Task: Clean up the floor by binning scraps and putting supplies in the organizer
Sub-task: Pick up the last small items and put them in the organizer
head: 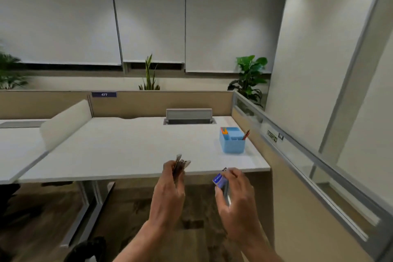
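Left hand (170, 187): raised in front of the desk's near edge, fingers curled round a grey bundle (180, 164); the bundle is blurred, so its pieces cannot be told
Right hand (235, 193): beside the left but not touching it, thumb and fingers pinching a small blue box (219, 181); its white label is too smeared to read, and a dark bit at its top is unclear
Organizer (231, 144): light blue, upright on the white desk (127, 144) near the far right corner, well apart from both hands
Organizer contents: orange items (223, 131) in the back left compartment, pens (246, 134) leaning out at the right; the walls hide the bottoms of the other compartments
Cable hatch (188, 115): flap raised at the back of the desk
Floor (42, 219): wood-patterned, dim and blurred under the desk; a dark shape (89, 249) at the bottom edge is cut off and cannot be identified
Number plate (104, 94): on the partition, reads 477
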Tool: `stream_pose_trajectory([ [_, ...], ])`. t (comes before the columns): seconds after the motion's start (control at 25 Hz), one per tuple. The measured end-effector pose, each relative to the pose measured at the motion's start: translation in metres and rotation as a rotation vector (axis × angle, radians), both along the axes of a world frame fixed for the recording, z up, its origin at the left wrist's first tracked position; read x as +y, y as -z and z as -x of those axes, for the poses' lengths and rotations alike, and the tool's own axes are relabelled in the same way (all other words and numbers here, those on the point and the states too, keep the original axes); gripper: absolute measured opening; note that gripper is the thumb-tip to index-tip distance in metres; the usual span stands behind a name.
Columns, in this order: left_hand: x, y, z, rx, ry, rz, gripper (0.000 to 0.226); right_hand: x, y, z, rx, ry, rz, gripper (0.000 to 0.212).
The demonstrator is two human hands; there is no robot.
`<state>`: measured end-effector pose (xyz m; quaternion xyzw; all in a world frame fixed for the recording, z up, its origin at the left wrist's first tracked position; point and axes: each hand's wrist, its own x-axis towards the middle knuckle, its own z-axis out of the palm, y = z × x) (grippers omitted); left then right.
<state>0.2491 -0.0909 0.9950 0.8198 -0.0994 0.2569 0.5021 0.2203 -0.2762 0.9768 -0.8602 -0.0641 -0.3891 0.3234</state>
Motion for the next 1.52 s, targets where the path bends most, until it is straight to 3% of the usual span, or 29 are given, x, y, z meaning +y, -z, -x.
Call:
stream_pose_trajectory([
  [0.28, -0.013, -0.018, -0.101, -0.088, -0.01, -0.041, 0.03, -0.011, -0.031, -0.107, -0.006, 0.007, -0.066, 0.051],
  [0.56, -0.017, -0.029, -0.228, -0.04, -0.003, 0.001, 0.03, -0.021, -0.046, -0.235, -0.009, 0.03, -0.239, 0.041],
  [1.08, -0.113, 0.008, -0.435, 0.043, -0.083, 0.062, 0.04, -0.166, 0.018, -0.475, 0.205, 0.04, -0.487, 0.025],
  [1.32, -0.187, 0.024, -0.519, 0.214, -0.081, 0.221, 0.032, -0.227, 0.042, -0.566, 0.382, -0.078, -1.047, 0.01],
  [1.44, -0.214, 0.034, -0.554, 0.299, -0.053, 0.223, 0.034, -0.247, 0.047, -0.596, 0.415, -0.124, -1.292, 0.019],
  [1.52, -0.228, 0.041, -0.571, 0.353, -0.026, 0.241, 0.038, -0.255, 0.047, -0.613, 0.464, -0.19, -1.579, 0.025],
])
